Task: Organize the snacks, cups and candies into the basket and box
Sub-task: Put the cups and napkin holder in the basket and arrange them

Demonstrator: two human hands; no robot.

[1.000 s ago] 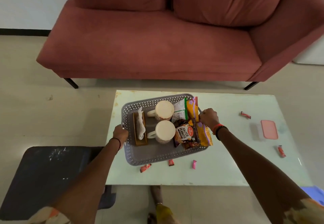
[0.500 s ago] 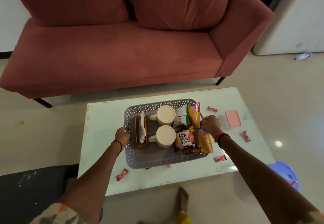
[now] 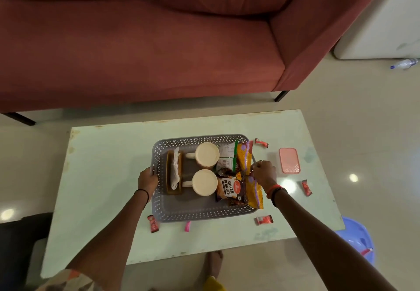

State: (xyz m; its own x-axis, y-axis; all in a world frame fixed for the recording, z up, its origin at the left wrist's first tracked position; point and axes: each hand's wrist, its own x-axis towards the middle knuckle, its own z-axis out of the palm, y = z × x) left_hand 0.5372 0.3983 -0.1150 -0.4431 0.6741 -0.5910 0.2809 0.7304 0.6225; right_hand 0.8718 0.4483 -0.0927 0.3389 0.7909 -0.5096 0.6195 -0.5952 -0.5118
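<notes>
1. Foot [image 3: 213, 265] stands on the floor just before the table [image 3: 102, 199].
2. Near the table's front edge, left candy [image 3: 152, 223] and pink candy [image 3: 187, 226] lie just before the basket [image 3: 204, 215]. Right candy [image 3: 263, 220] lies by its front right corner.
3. The basket is mid-table; whether it rests or is lifted cannot be told. The left hand [image 3: 147, 180] curls its fingers round the left rim. The right hand [image 3: 264, 173] clenches the right rim, touching the yellow packet [image 3: 245, 158].
4. Inside, from the left, are a napkin holder [image 3: 174, 172], near cup [image 3: 204, 182], far cup [image 3: 207, 155] and peanuts [image 3: 230, 190]. The yellow packet leans on the right wall.
5. Right of the basket and apart from it, the box [image 3: 289, 160] lies closed, with side candy [image 3: 306, 187] near it. Far candy [image 3: 261, 142] lies by the basket's far right corner.
6. Beyond the table stands the sofa [image 3: 159, 63].
</notes>
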